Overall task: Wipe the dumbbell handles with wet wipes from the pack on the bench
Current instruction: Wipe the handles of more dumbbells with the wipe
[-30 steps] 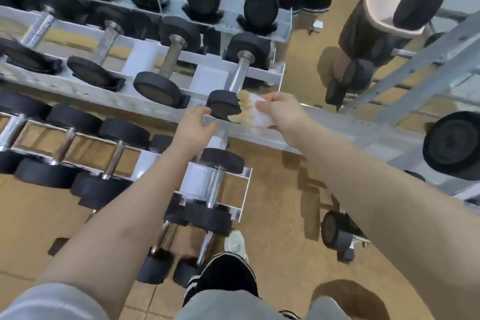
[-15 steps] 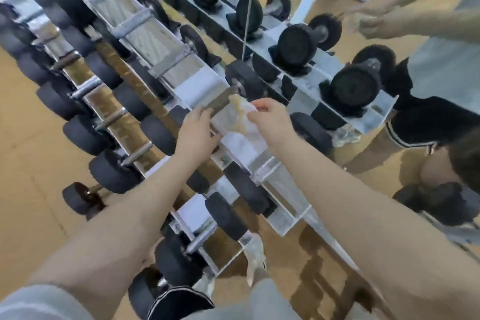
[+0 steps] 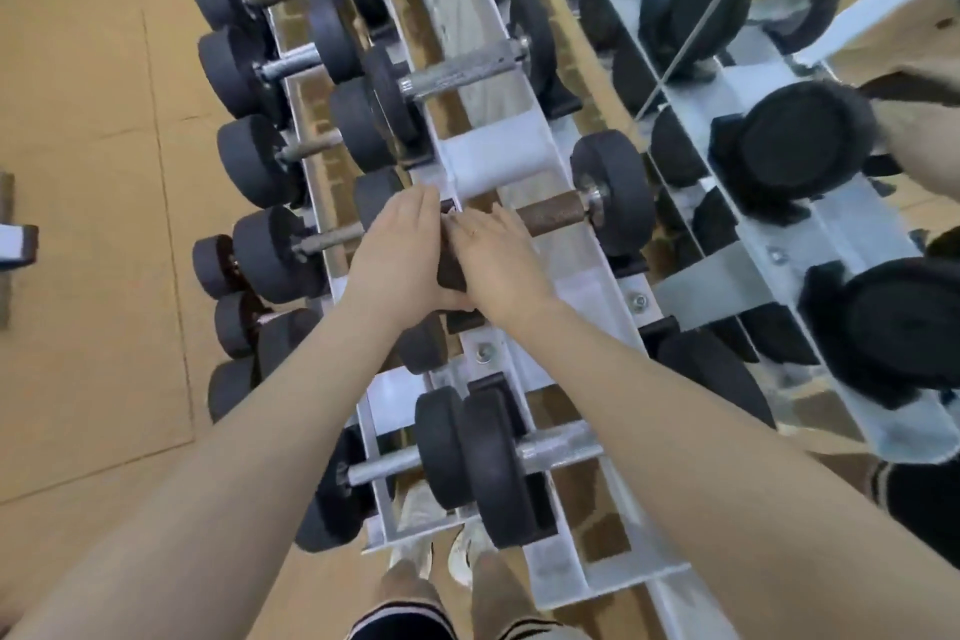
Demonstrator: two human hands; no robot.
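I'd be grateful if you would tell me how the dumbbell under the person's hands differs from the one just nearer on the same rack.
1. The far dumbbell's handle looks dark and rusty brown; the near dumbbell's handle is bright silver.
2. The left hand and right hand cover part of the far handle; the near handle is untouched.

Both lie across the grey rack and have round black ends.

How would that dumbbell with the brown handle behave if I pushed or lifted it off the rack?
The dumbbell probably feels heavy for its size, with thick black end weights. Its round ends would likely roll on a flat floor, though the rack cradles it now. The rough, rusty-looking handle should grip well, not slip.
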